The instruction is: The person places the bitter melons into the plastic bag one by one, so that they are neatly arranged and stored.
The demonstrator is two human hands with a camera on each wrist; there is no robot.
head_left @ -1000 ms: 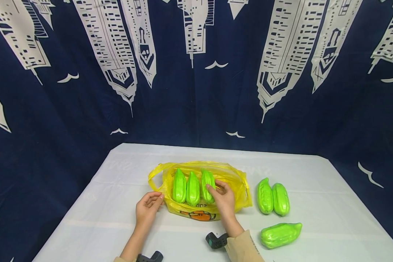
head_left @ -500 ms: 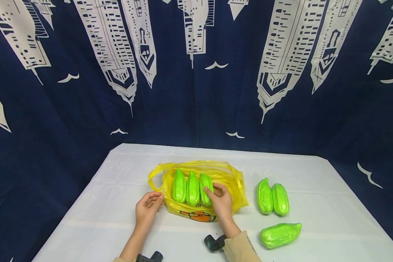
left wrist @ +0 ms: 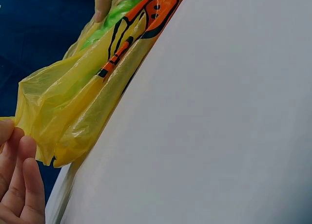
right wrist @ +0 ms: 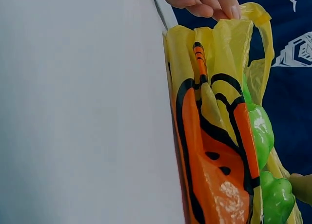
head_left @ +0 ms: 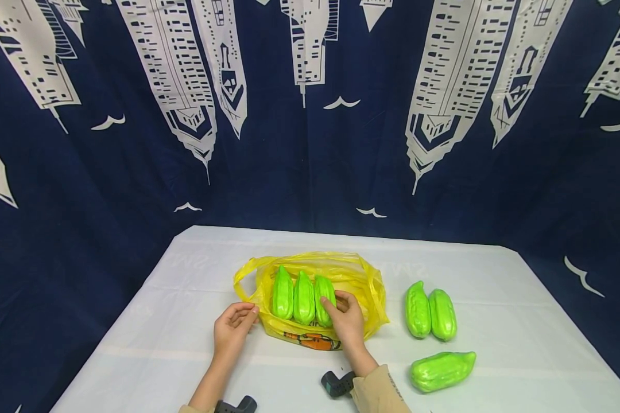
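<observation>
A yellow plastic bag [head_left: 372,287] lies on the table with its mouth spread, an orange and black print on its near side. Two glossy green bitter melons, one at the left [head_left: 282,293] and one in the middle [head_left: 304,298], rest side by side in it. My right hand [head_left: 348,321] pinches a third bitter melon [head_left: 322,295] between thumb and fingers, inside the bag beside them. At the bag's left edge, my left hand [head_left: 233,330] pinches the plastic between thumb and fingertip. The left wrist view shows this grip on the bag [left wrist: 63,102] close up.
To the right of the bag, two bitter melons stand together, one [head_left: 418,310] against the other [head_left: 442,314]. Another bitter melon [head_left: 442,371] lies sideways nearer the front. A dark blue curtain [head_left: 310,160] with white buildings hangs behind the white table [head_left: 150,344].
My right hand has moved slightly left and nearer, bringing its bitter melon against the middle one. The bag's right side has drawn inward. My left hand has stayed in place.
</observation>
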